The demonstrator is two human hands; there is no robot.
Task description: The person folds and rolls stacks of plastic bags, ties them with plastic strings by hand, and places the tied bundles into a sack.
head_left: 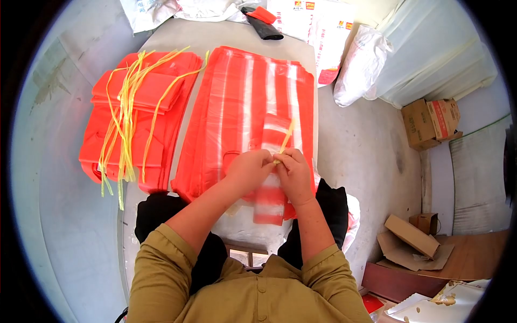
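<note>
Both hands meet over a folded strip of red and white plastic bag [269,207], on a large stack of red bags with white stripes [229,97]. My left hand [253,169] is closed, its fingertips pinching a yellow tie [287,134]. Close beside it, my right hand [294,172] is also closed on the yellow tie, whose free end points up and away from me. Left of the stack lies a pile of folded red bags [153,91], with a bunch of loose yellow ties [126,118] across its top.
White printed sacks [326,32] and a black and red item [264,24] lie at the far edge of the table [188,35]. A white bag [363,64] stands right of it. Cardboard boxes [428,121] and flattened cardboard [412,242] sit further right.
</note>
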